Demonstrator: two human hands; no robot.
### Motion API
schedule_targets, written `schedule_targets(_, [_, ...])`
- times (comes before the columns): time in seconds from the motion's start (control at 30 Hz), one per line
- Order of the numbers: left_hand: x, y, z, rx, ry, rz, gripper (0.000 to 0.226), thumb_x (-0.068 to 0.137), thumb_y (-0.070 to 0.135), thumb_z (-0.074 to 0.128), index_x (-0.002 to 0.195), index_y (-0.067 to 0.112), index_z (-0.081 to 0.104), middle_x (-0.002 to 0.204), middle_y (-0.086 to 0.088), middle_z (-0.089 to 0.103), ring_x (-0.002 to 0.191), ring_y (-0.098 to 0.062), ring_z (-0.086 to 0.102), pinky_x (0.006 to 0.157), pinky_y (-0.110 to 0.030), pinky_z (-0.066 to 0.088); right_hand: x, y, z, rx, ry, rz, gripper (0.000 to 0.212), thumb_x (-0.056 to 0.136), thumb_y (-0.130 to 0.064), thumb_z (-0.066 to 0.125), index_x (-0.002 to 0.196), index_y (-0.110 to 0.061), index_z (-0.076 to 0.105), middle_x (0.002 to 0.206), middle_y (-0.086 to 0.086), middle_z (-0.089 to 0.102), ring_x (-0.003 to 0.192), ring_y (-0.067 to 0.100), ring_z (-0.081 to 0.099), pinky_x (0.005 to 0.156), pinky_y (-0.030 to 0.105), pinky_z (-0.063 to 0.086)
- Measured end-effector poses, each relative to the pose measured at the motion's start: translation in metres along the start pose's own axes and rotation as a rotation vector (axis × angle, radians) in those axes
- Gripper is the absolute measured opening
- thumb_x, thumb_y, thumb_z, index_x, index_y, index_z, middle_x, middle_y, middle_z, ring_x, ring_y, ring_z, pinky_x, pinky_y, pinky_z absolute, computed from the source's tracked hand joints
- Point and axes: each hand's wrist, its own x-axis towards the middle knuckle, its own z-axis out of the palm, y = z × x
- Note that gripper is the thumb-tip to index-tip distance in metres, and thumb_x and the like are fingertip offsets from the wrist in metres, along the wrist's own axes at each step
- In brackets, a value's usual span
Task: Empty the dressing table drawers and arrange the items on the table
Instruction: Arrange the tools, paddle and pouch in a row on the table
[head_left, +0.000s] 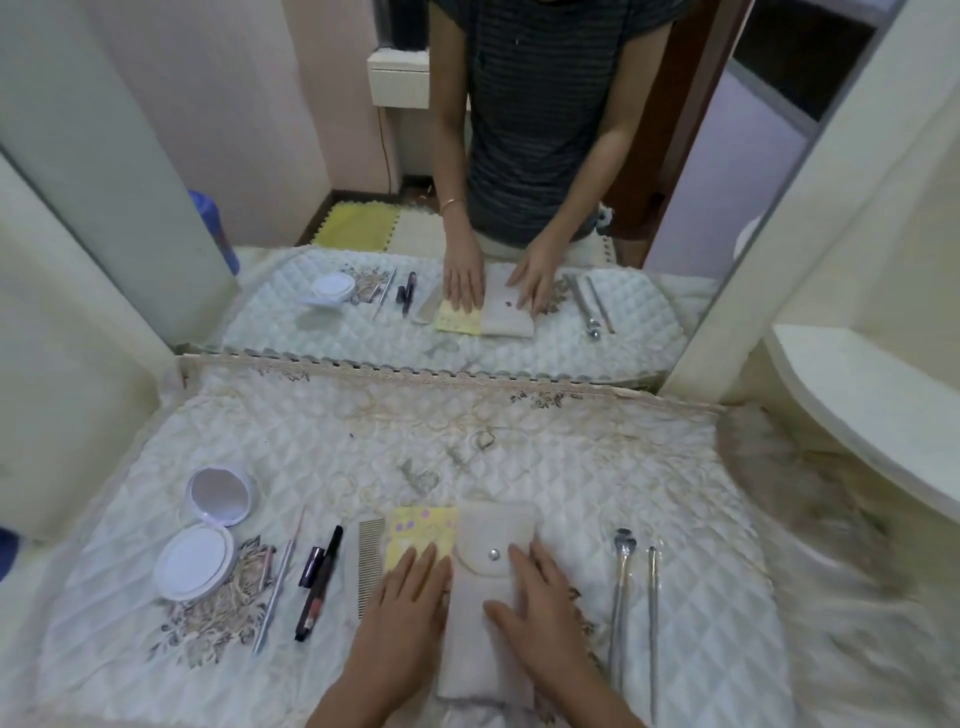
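Observation:
A white fabric pouch (483, 623) with a snap button lies at the front middle of the quilted table cover (519, 441). My right hand (540, 608) rests flat on its right side, fingers spread. My left hand (410, 603) lies flat across the pouch's left edge and a yellow patterned card (415, 530). Left of these lie a white comb (370, 564), a black pen-like cosmetic (321, 582), a small purple tube (310, 565), a thin metal stick (278, 587) and an open white compact with a round mirror (208, 535). Two metal tools (636, 597) lie to the right.
A large mirror (467, 182) stands behind the table and reflects the person, the hands and the items. A cream side shelf (857, 415) curves along the right. A cream panel (67, 364) bounds the left. Lace trim (415, 374) runs along the table's back edge.

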Motion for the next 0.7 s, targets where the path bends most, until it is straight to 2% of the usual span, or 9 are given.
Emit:
schedule_targets(0.07, [0.007, 0.012, -0.007, -0.058, 0.118, 0.036, 0.035, 0.088, 0.027, 0.03, 0.118, 0.018, 0.045, 0.125, -0.007, 0.059, 0.123, -0.02, 0.036, 0.109, -0.019, 0.006, -0.003, 0.005, -0.012, 0.093, 0.143, 0.057, 0.077, 0.068, -0.055, 0.042, 0.135, -0.015, 0.042, 0.149, 0.011, 0.028, 0.138, 0.021, 0.024, 0.11, 0.023, 0.019])
schedule_targets(0.17, [0.021, 0.046, -0.01, -0.068, 0.175, 0.206, 0.036, 0.087, 0.019, 0.029, 0.119, 0.013, 0.045, 0.119, -0.008, 0.066, 0.119, -0.019, 0.039, 0.106, -0.024, 0.026, -0.011, 0.041, -0.038, 0.001, 0.342, 0.127, 0.053, 0.081, -0.04, 0.047, 0.126, -0.013, 0.053, 0.139, 0.007, 0.043, 0.129, 0.024, 0.034, 0.105, 0.026, 0.026])
schedule_targets(0.23, [0.026, 0.07, -0.005, -0.029, 0.086, 0.307, 0.041, 0.096, 0.031, 0.016, 0.12, 0.017, 0.045, 0.121, -0.002, 0.066, 0.133, -0.022, 0.027, 0.11, -0.025, 0.021, -0.018, 0.065, -0.053, -0.126, 0.421, 0.167, 0.033, 0.084, -0.02, 0.06, 0.115, -0.013, 0.061, 0.124, 0.01, 0.054, 0.114, 0.03, 0.044, 0.093, 0.032, 0.036])
schedule_targets(0.3, [0.029, 0.084, 0.009, 0.065, 0.008, 0.389, 0.047, 0.088, 0.046, 0.03, 0.119, 0.02, 0.053, 0.122, 0.002, 0.066, 0.144, -0.019, -0.001, 0.114, -0.027, 0.002, -0.023, 0.077, -0.057, -0.215, 0.489, 0.16, 0.021, 0.073, -0.013, 0.072, 0.093, -0.018, 0.071, 0.098, 0.009, 0.064, 0.088, 0.032, 0.056, 0.073, 0.035, 0.047])
schedule_targets(0.4, [0.03, 0.085, 0.026, 0.145, -0.082, 0.394, 0.058, 0.073, 0.052, 0.04, 0.111, 0.018, 0.066, 0.118, 0.001, 0.068, 0.144, -0.015, -0.016, 0.114, -0.029, -0.001, -0.027, 0.076, -0.046, -0.409, 0.424, 0.086, 0.014, 0.056, -0.032, 0.072, 0.07, -0.031, 0.068, 0.072, -0.007, 0.062, 0.062, 0.017, 0.059, 0.045, 0.023, 0.041])
schedule_targets(0.47, [0.029, 0.081, 0.026, 0.131, -0.066, 0.388, 0.055, 0.078, 0.052, 0.038, 0.111, 0.018, 0.066, 0.118, 0.002, 0.068, 0.144, -0.013, -0.015, 0.114, -0.028, 0.001, -0.026, 0.071, -0.037, -0.45, 0.396, 0.081, 0.023, 0.05, -0.038, 0.08, 0.07, -0.035, 0.067, 0.068, -0.011, 0.062, 0.061, 0.012, 0.059, 0.05, 0.019, 0.032])
schedule_targets(0.53, [0.029, 0.077, 0.025, 0.094, -0.042, 0.37, 0.053, 0.09, 0.049, 0.028, 0.113, 0.019, 0.065, 0.12, 0.004, 0.067, 0.144, -0.011, -0.014, 0.114, -0.026, 0.002, -0.022, 0.07, -0.027, -0.445, 0.388, 0.092, 0.031, 0.046, -0.039, 0.085, 0.072, -0.035, 0.067, 0.066, -0.013, 0.065, 0.063, 0.011, 0.062, 0.051, 0.019, 0.036])
schedule_targets(0.6, [0.027, 0.072, 0.018, 0.048, -0.036, 0.319, 0.048, 0.092, 0.045, 0.028, 0.118, 0.02, 0.059, 0.123, 0.006, 0.065, 0.144, -0.01, -0.013, 0.113, -0.026, 0.004, -0.019, 0.069, -0.022, -0.432, 0.38, 0.08, 0.023, 0.056, -0.041, 0.077, 0.075, -0.035, 0.067, 0.067, -0.012, 0.068, 0.068, 0.012, 0.065, 0.053, 0.023, 0.048])
schedule_targets(0.7, [0.022, 0.065, 0.014, 0.02, -0.041, 0.251, 0.049, 0.096, 0.046, 0.014, 0.133, 0.025, 0.039, 0.144, 0.011, 0.044, 0.145, -0.012, -0.011, 0.113, -0.028, 0.003, -0.013, 0.058, -0.017, -0.289, 0.314, 0.076, 0.015, 0.079, -0.032, 0.06, 0.092, -0.03, 0.067, 0.085, -0.007, 0.072, 0.09, 0.018, 0.064, 0.076, 0.034, 0.049])
